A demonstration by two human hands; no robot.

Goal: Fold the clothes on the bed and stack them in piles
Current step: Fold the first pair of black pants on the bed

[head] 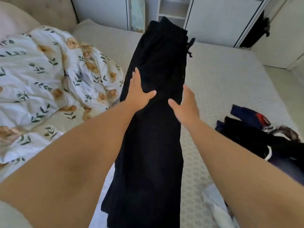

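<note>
Soft daylight is filling the room evenly; the bed is bending at the wide-angle edges; nearest forearms are blurring.

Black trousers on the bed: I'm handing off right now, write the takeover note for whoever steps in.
Left hand: open, flat on the black trousers near their left edge.
Right hand: open, fingers straight, at the trousers' right edge.
The trousers lie lengthwise down the mattress, legs together, waistband with drawstring at the far end. They appear folded in half lengthwise and smoothed; not yet folded crosswise.
Unfolded dark clothes heap lies right of them; a white garment sits near the bottom edge. Floral duvet is bunched on the left.
No finished pile is visible. Left: fold the trousers crosswise, start a pile, then the rest.
</note>
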